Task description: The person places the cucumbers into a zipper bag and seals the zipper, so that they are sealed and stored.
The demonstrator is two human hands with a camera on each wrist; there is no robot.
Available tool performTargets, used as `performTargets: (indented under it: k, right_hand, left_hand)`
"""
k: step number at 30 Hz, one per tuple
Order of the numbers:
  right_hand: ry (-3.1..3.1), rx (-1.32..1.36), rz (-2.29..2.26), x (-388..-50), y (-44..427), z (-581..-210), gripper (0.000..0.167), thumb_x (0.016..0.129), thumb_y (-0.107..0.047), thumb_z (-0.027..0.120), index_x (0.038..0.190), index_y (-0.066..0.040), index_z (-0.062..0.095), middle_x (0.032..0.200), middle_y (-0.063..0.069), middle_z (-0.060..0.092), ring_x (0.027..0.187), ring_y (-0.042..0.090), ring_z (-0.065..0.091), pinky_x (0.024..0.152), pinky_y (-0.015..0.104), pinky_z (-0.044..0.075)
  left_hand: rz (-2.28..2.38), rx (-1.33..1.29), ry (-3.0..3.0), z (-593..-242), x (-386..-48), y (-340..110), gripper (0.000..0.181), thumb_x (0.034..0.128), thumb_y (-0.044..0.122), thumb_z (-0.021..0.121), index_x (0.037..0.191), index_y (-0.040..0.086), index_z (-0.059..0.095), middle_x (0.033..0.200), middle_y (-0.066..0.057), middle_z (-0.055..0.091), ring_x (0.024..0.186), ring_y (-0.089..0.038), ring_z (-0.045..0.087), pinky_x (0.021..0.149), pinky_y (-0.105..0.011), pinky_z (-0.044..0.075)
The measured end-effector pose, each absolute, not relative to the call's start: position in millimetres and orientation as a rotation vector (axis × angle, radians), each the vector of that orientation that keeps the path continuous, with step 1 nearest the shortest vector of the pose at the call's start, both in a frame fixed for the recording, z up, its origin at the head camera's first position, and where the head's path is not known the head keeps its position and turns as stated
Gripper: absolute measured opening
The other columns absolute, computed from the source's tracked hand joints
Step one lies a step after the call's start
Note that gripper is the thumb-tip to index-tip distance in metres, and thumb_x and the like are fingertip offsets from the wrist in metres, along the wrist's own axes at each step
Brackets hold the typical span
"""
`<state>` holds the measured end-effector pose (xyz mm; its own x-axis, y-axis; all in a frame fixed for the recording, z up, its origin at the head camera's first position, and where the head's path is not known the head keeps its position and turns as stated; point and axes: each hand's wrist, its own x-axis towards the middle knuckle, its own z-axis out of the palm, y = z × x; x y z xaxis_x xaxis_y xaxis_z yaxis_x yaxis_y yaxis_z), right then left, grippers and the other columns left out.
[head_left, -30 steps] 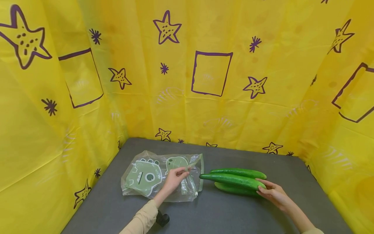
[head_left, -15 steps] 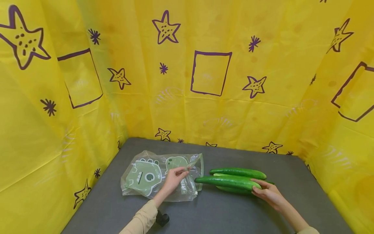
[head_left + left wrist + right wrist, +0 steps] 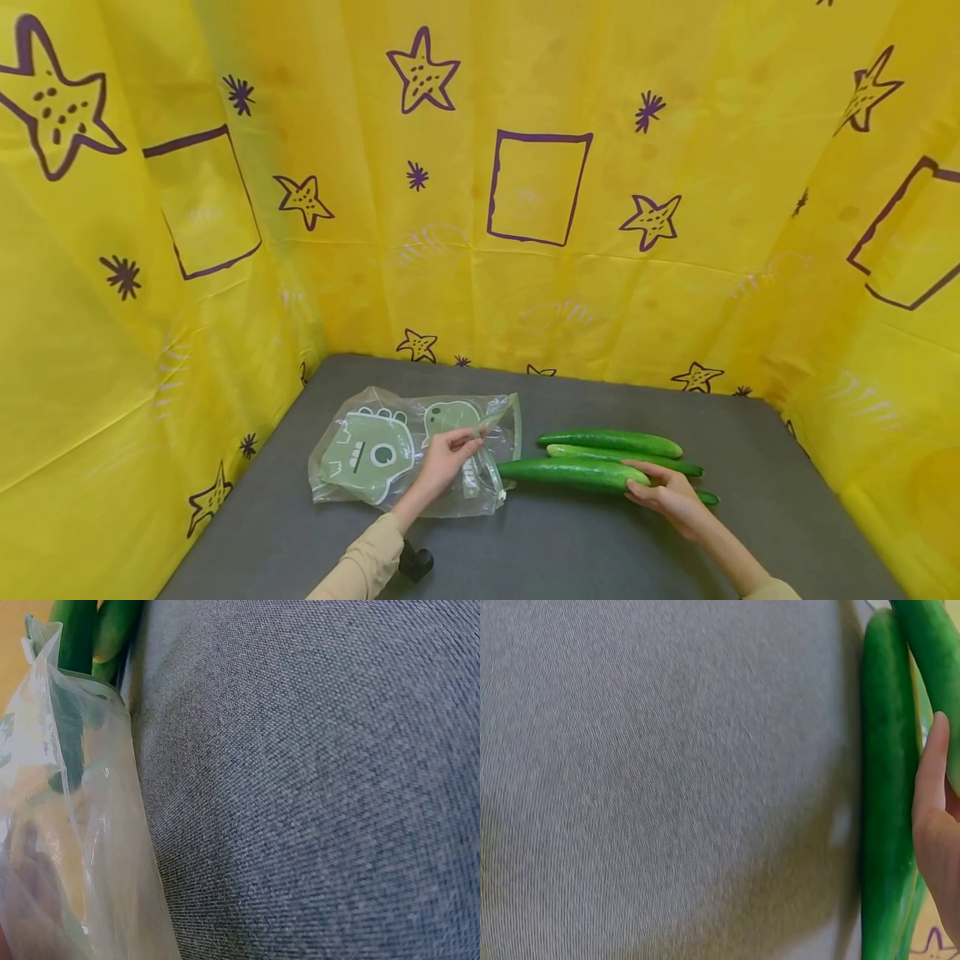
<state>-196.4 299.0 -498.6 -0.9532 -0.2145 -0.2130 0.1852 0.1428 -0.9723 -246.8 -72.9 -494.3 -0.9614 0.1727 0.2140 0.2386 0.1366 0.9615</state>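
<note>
My left hand (image 3: 447, 458) pinches the upper layer of a clear zip bag (image 3: 371, 454) printed with green cartoon monsters, near its mouth on the right. My right hand (image 3: 671, 500) grips a green cucumber (image 3: 570, 475) by its paler end, thumb on the near side. The far tip of that cucumber is inside the bag's mouth; the left wrist view shows it through the plastic (image 3: 105, 825). Behind it lie two more cucumbers, one at the back (image 3: 607, 440) and one in the middle (image 3: 675, 461). Another cucumber (image 3: 707, 497), mostly hidden, lies beneath the held one and my right hand.
The items lie on a grey cloth-covered table (image 3: 570, 554). A small black object (image 3: 416, 562) sits beside the left sleeve. Yellow curtains (image 3: 540, 317) with purple starfish drawings enclose the table at the back and both sides.
My right hand has moved left with the cucumber, bringing its tip from the bag's edge into the mouth. More of the cucumbers behind shows. The left hand has stayed in place.
</note>
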Motion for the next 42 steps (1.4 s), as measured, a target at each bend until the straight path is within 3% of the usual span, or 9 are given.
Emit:
performTargets:
  k: [6,9,18,20,23,27,29,33,42]
  right_hand:
    - [2.143,-0.046,-1.879,-196.9,287.6,-498.6,0.058,0.091,-0.013,0.064,0.138,0.010,0.039,0.124,0.016,0.053,0.094,0.005,0.065,0.092,0.034,0.054]
    - [2.144,-0.069,-1.886,-196.3,281.9,-498.1,0.059,0.090,-0.013,0.064,0.137,0.011,0.038,0.109,0.004,0.058,0.093,0.005,0.065,0.091,0.033,0.054]
    - [2.219,-0.083,-1.870,-195.8,263.4,-505.9,0.061,0.086,-0.014,0.069,0.135,0.010,0.043,0.081,-0.001,0.064,0.088,0.012,0.067,0.083,0.026,0.056]
    - [2.209,-0.124,-1.885,-196.1,259.3,-508.2,0.060,0.086,-0.014,0.069,0.135,0.011,0.043,0.081,-0.003,0.064,0.088,0.011,0.067,0.084,0.026,0.056]
    - [2.166,-0.186,-1.922,-196.6,253.1,-510.6,0.058,0.088,-0.012,0.067,0.134,0.013,0.042,0.097,-0.001,0.067,0.090,0.009,0.066,0.085,0.029,0.056]
    - [2.109,-0.212,-1.951,-196.8,243.8,-511.3,0.056,0.089,-0.010,0.064,0.134,0.014,0.041,0.125,0.019,0.059,0.092,0.008,0.065,0.089,0.032,0.055]
    - [2.095,-0.209,-1.957,-196.4,238.6,-512.3,0.057,0.089,-0.009,0.064,0.134,0.014,0.040,0.131,0.026,0.053,0.092,0.007,0.065,0.089,0.032,0.055]
    - [2.090,-0.227,-1.975,-196.3,228.5,-516.6,0.056,0.087,-0.005,0.065,0.133,0.016,0.040,0.129,0.025,0.055,0.092,0.005,0.064,0.086,0.027,0.055]
    - [2.098,-0.206,-1.973,-200.7,205.1,-520.4,0.055,0.086,-0.007,0.067,0.132,0.013,0.045,0.132,0.029,0.052,0.095,0.003,0.064,0.085,0.025,0.055]
  left_hand:
    - [-2.000,-0.443,-2.321,-495.0,-247.6,-72.7,0.022,0.0864,0.001,0.065,0.105,-0.010,0.066,0.107,-0.025,0.068,0.098,-0.036,0.067,0.083,-0.020,0.055]
    - [-1.997,-0.442,-2.318,-494.0,-246.7,-72.7,0.022,0.0863,0.001,0.065,0.105,-0.010,0.066,0.107,-0.025,0.068,0.098,-0.037,0.067,0.083,-0.021,0.055]
    - [-1.974,-0.450,-2.313,-504.4,-252.7,-71.3,0.022,0.0867,0.001,0.064,0.106,-0.010,0.066,0.107,-0.026,0.067,0.097,-0.032,0.069,0.084,-0.025,0.056]
    - [-1.971,-0.447,-2.310,-511.8,-256.2,-71.0,0.022,0.0869,0.002,0.064,0.106,-0.009,0.066,0.108,-0.025,0.067,0.097,-0.030,0.069,0.084,-0.025,0.056]
    - [-2.000,-0.444,-2.300,-522.3,-260.9,-71.5,0.023,0.0869,0.006,0.066,0.107,-0.007,0.067,0.109,-0.023,0.068,0.099,-0.027,0.069,0.085,-0.023,0.055]
    - [-2.023,-0.473,-2.287,-515.2,-255.7,-71.9,0.023,0.0874,0.005,0.065,0.106,-0.009,0.066,0.110,-0.025,0.067,0.100,-0.031,0.068,0.085,-0.021,0.055]
    - [-2.017,-0.480,-2.305,-506.7,-251.2,-71.7,0.023,0.0875,0.003,0.064,0.106,-0.010,0.065,0.110,-0.026,0.066,0.101,-0.035,0.067,0.085,-0.022,0.055]
    - [-2.010,-0.474,-2.313,-506.7,-251.6,-70.8,0.022,0.0872,0.001,0.064,0.106,-0.011,0.065,0.110,-0.027,0.066,0.101,-0.037,0.066,0.086,-0.024,0.055]
    - [-1.983,-0.463,-2.302,-526.5,-262.1,-70.7,0.023,0.0866,0.007,0.066,0.105,-0.007,0.067,0.107,-0.023,0.068,0.094,-0.023,0.070,0.084,-0.024,0.056]
